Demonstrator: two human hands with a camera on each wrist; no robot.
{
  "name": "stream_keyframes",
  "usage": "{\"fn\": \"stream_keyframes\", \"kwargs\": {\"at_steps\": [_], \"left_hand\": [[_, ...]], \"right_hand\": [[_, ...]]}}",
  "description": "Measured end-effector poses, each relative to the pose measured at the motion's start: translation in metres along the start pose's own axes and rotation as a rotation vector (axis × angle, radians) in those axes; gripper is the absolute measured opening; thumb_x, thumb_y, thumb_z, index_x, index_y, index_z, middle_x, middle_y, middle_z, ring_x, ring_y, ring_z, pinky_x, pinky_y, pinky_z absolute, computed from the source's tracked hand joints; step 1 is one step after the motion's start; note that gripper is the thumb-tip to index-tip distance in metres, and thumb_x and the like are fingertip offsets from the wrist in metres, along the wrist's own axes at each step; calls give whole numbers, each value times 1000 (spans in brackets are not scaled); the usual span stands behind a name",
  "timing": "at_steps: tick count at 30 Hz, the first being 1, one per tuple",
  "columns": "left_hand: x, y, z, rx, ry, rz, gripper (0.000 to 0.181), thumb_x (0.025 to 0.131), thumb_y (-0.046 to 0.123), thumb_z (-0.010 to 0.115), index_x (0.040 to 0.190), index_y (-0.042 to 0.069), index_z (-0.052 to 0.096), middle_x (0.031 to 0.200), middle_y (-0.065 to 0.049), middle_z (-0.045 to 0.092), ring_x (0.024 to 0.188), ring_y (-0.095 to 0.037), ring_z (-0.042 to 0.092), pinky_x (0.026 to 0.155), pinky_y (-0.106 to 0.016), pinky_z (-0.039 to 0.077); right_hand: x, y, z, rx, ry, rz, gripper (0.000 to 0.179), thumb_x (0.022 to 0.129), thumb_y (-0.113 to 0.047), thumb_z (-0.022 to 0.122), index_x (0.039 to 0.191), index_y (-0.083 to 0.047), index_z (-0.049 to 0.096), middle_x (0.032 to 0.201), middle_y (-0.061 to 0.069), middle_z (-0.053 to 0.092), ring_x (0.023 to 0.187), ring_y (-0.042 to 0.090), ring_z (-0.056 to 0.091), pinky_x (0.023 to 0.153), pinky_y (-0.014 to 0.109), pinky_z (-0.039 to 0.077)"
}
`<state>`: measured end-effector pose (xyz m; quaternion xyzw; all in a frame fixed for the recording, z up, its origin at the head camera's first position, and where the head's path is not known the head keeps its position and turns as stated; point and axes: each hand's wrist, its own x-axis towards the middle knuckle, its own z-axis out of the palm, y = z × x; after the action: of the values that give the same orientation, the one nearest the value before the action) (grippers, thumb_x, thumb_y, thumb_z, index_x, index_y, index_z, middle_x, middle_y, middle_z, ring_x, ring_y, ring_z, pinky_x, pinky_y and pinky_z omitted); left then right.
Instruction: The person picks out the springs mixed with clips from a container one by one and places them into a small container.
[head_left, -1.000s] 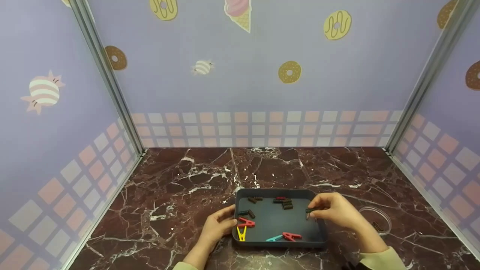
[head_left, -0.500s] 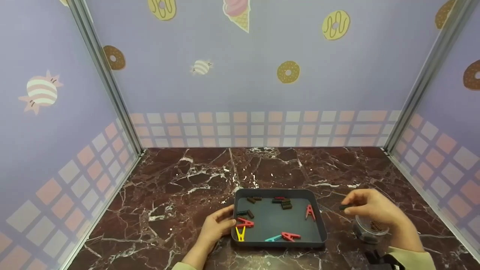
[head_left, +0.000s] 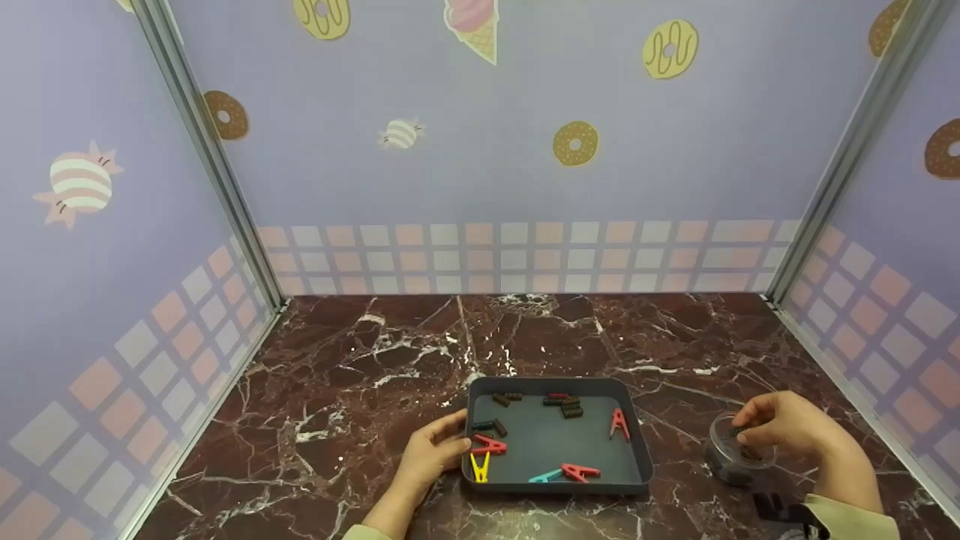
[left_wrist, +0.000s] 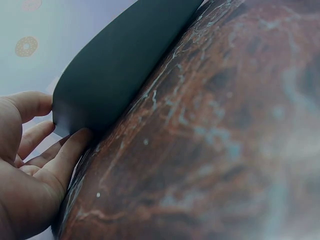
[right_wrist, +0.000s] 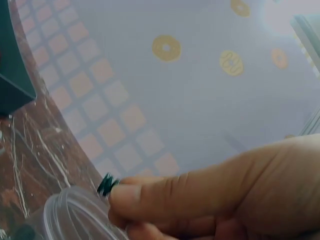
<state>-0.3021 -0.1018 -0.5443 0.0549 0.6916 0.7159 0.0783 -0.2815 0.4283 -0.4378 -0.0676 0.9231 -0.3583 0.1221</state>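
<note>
My right hand (head_left: 787,427) is over the mouth of a clear plastic jar (head_left: 715,446) on the right. Between thumb and forefinger it pinches a small dark green coil spring (right_wrist: 106,185), one end poking out past the fingertips. More brown springs (head_left: 751,453) lie inside the jar. My left hand (head_left: 431,452) holds the left wall of a dark grey tray (head_left: 551,442), thumb and fingers at its rim and outer side. In the tray are red clips (head_left: 619,424), a yellow clip (head_left: 481,468), a blue clip (head_left: 546,475) and several dark springs (head_left: 572,412).
The tray and jar stand on a dark red marbled table (head_left: 397,345), a short gap between them. Purple patterned walls (head_left: 480,187) enclose the back and sides. A black object (head_left: 780,506) shows by the right sleeve.
My right hand has moved right, from the tray's right side to over the jar, carrying the dark spring. A red clip it covered now shows in the tray. The left hand stays put.
</note>
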Motion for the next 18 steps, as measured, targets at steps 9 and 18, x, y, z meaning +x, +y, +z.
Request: {"fn": "stream_keyframes", "kwargs": {"at_steps": [9,18], "left_hand": [[0,0,-1,-24,-22,11,63,95,9,71,151,-5,47,148,-32,53,119,-30,70,88,-36,63],[0,0,0,16,3,-4,60,93,5,70,148,-6,49,144,-34,55,113,-28,72,87,-32,63]], "right_hand": [[2,2,3,-19,-2,78,17,85,-4,76,99,4,73,82,2,73,70,17,66,61,32,56],[4,0,5,-22,6,101,19,84,-2,74,100,8,73,83,4,73,71,15,68,62,31,58]]}}
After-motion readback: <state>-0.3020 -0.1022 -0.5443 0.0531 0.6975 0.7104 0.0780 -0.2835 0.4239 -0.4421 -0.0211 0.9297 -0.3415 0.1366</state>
